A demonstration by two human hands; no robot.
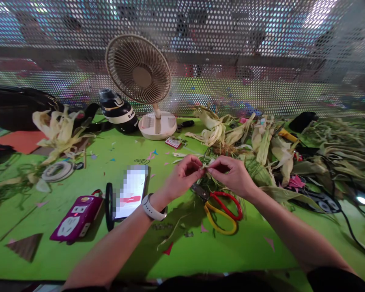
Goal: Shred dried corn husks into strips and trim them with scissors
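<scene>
My left hand (pixel 185 175) and my right hand (pixel 231 174) meet over the middle of the table. Thumb and forefinger of each are pinched on a small pale piece of corn husk (pixel 204 166), mostly covered by the fingertips. Just below lie scissors (pixel 222 211) with one red and one yellow handle, their blades partly under green shreds. Dried corn husks (pixel 214 132) are heaped behind and to the right of my hands. A light-banded watch (pixel 152 209) is on my left wrist.
A lit phone (pixel 132 190) and a purple power strip (pixel 79 219) lie left of my left arm. Behind stand a fan (pixel 158 125) and a dark bottle (pixel 118 111), before a perforated metal screen (pixel 200 65). Black cables (pixel 349 227) run at the right. Paper scraps dot the green tabletop (pixel 194 255).
</scene>
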